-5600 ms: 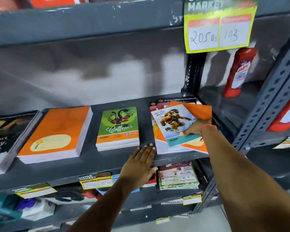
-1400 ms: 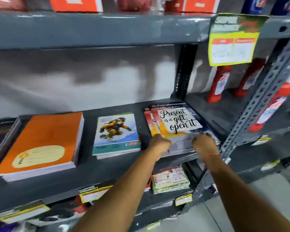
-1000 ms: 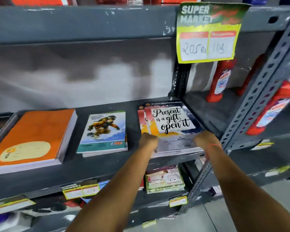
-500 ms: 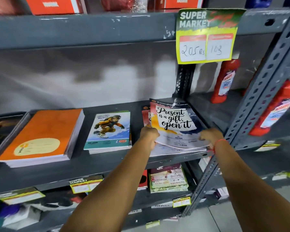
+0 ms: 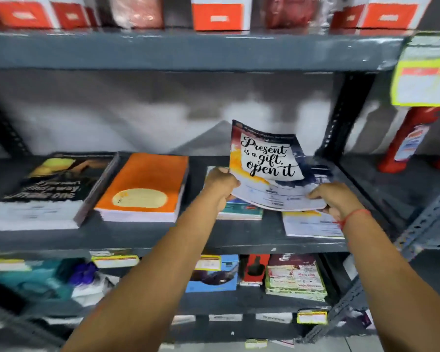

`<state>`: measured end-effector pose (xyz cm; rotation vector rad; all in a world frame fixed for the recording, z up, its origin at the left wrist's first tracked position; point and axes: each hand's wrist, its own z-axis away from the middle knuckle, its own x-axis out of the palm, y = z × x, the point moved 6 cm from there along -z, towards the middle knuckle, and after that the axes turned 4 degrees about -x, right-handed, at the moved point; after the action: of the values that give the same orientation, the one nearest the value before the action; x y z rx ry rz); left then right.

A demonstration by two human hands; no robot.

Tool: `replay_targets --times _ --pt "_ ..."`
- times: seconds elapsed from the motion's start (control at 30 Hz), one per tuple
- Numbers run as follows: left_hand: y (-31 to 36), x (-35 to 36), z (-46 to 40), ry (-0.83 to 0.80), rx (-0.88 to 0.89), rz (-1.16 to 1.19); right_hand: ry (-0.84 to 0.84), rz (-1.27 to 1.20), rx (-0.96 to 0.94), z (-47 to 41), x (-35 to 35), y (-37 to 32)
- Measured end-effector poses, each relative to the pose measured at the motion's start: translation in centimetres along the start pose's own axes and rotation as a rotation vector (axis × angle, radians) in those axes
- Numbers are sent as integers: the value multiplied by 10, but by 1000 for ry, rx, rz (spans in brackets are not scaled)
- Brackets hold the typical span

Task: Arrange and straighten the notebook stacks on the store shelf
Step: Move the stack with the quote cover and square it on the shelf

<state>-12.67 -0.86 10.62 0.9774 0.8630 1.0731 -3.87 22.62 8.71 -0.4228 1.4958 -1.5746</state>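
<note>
Both hands hold a small bundle of notebooks [image 5: 267, 168], its top cover reading "Present is a gift, open it", tilted up above the grey shelf [image 5: 163, 237]. My left hand [image 5: 220, 185] grips its left edge and my right hand [image 5: 334, 198] pinches its lower right corner. Under the bundle, a teal-edged notebook stack [image 5: 241, 212] is mostly hidden. A white-and-yellow notebook [image 5: 311, 223] lies flat at the right. Further left sit an orange notebook stack [image 5: 144, 188] and a dark-covered stack [image 5: 48, 191].
A perforated upright post [image 5: 346, 115] bounds the shelf on the right, with red bottles [image 5: 408, 141] beyond it. A yellow price tag [image 5: 424, 77] hangs from the shelf above. Books and packets [image 5: 295, 278] fill the lower shelf.
The bundle with the "Present is a gift" cover has been lifted off the right stack and tilted up. The view has swung left, bringing the dark-covered stack into sight.
</note>
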Motion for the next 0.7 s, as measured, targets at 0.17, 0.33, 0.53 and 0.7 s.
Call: replay_targets --times 0.17,0.33,0.53,0.7 --pt "-9 -148 3 72 -17 -26 -119 -26 -98 44 128 -46" --pt "-31 -307 8 204 -43 96 -257 -147 -132 100 276 -89" --pt "-57 -436 5 283 -137 33 -325 -67 -161 138 400 -109" --pt "-81 -495 -9 314 -176 -27 -353 -26 -120 152 461 -108"
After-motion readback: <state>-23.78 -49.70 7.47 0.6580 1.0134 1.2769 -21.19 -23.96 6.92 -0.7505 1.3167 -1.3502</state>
